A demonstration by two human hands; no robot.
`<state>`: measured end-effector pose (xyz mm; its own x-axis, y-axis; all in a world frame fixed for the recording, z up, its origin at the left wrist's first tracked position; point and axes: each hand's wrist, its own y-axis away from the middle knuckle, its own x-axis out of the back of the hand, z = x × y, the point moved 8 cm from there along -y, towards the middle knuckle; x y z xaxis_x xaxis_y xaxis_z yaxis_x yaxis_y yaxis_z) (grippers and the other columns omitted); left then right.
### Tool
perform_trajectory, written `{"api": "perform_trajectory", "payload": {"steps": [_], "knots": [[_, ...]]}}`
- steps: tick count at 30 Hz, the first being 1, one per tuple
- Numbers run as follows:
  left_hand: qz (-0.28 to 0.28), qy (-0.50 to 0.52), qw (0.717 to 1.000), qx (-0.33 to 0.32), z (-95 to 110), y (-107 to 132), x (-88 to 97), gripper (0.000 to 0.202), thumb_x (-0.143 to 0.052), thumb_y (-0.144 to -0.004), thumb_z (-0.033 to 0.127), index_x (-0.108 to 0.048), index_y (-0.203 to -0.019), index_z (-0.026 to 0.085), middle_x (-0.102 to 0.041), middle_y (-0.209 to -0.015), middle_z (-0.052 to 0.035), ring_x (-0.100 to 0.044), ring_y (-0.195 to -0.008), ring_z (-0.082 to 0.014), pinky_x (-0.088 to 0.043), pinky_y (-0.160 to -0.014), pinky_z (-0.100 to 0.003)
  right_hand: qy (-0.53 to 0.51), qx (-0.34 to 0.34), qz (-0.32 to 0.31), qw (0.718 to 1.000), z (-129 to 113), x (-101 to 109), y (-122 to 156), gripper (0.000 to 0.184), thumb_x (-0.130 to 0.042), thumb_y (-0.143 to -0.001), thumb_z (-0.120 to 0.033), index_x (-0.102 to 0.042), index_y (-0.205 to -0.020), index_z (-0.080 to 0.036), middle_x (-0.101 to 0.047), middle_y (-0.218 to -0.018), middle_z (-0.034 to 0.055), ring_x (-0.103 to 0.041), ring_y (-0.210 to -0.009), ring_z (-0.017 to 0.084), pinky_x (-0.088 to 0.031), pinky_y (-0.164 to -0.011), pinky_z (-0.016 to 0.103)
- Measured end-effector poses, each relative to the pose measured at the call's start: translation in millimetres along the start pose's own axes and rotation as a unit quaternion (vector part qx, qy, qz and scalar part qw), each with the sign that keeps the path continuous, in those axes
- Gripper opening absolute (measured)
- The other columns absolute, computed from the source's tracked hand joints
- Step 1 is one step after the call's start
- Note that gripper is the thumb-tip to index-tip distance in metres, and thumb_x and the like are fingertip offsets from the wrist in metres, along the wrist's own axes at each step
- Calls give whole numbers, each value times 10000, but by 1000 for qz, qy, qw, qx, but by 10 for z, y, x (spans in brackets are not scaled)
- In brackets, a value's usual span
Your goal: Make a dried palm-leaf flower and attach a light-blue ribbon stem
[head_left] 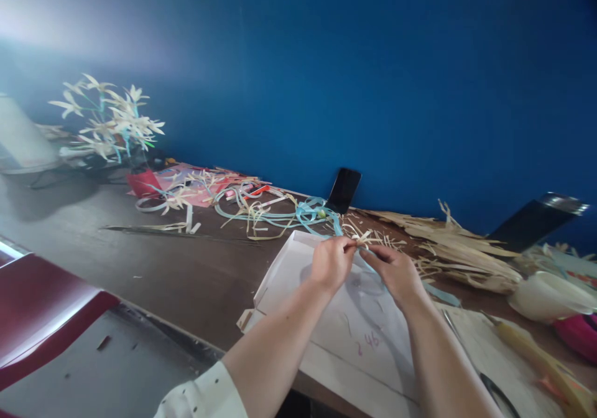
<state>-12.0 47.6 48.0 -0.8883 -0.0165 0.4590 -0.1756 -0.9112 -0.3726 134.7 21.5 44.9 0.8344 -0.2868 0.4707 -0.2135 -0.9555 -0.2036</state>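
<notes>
My left hand (330, 262) and my right hand (396, 273) meet above a white cardboard box lid (298, 281) on the dark wooden table (177, 269). Both hands have their fingers pinched together on a small dried-leaf flower piece (362, 239) wound with pale blue ribbon (317, 214). The ribbon trails away to the left over the table. The fingertips of both hands nearly touch each other at the piece.
A pile of dried straw leaves (457, 247) lies to the right, with a white bowl (545, 293) beyond it. A black phone (343, 190) leans on the blue wall. A bunch of finished straw flowers (112, 122) stands far left. Scissors (494, 390) lie near right.
</notes>
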Motion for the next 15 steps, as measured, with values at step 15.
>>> {"api": "perform_trajectory", "payload": {"steps": [15], "knots": [[12, 4, 1000, 24, -23, 4, 35, 127, -565, -786, 248, -677, -830, 207, -689, -809, -21, -597, -737, -143, -392, -651, -222, -15, -27, 14, 999, 5, -1, 35, 381, -593, -720, -478, -724, -932, -189, -573, -608, -3, -498, -602, 156, -354, -543, 256]]}}
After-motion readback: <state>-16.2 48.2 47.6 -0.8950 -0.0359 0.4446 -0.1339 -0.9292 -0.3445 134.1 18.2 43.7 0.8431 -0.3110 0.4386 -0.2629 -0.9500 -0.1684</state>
